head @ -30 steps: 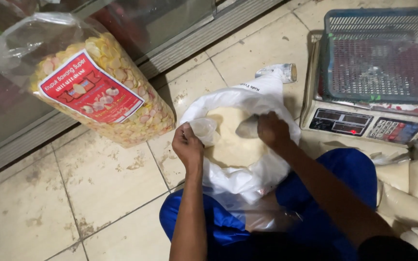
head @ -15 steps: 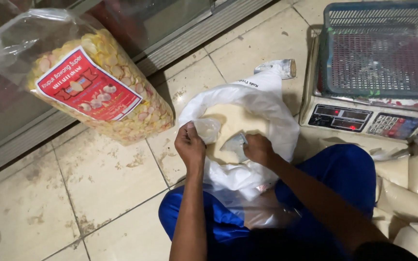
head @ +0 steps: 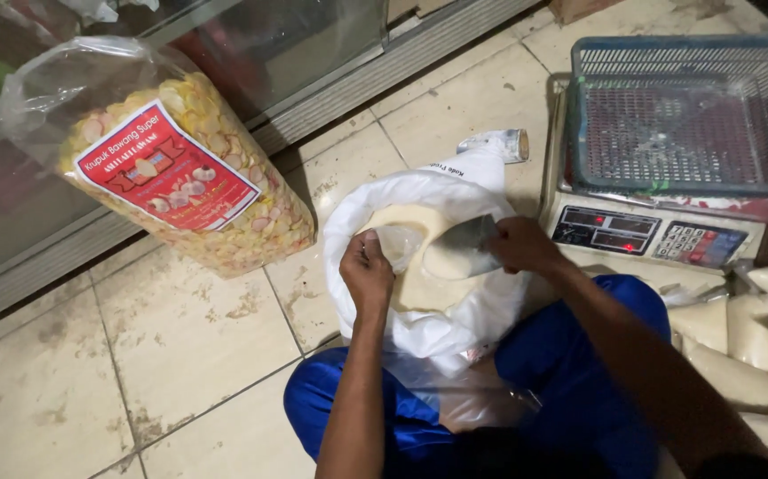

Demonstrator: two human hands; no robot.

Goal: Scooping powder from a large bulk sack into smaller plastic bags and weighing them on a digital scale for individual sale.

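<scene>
Gripping a grey metal scoop [head: 468, 244], right hand [head: 519, 244] tilts it toward the small clear plastic bag [head: 397, 244] that left hand [head: 366, 273] pinches open over the white sack [head: 437, 333] beneath.

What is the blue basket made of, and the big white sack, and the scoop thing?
The blue basket looks like moulded plastic: even colour, open grid walls. The white sack seems thin, crinkly plastic, slightly glossy and rolled down at its mouth. The scoop in the right hand looks like dull grey metal, though it could be plastic.
</scene>
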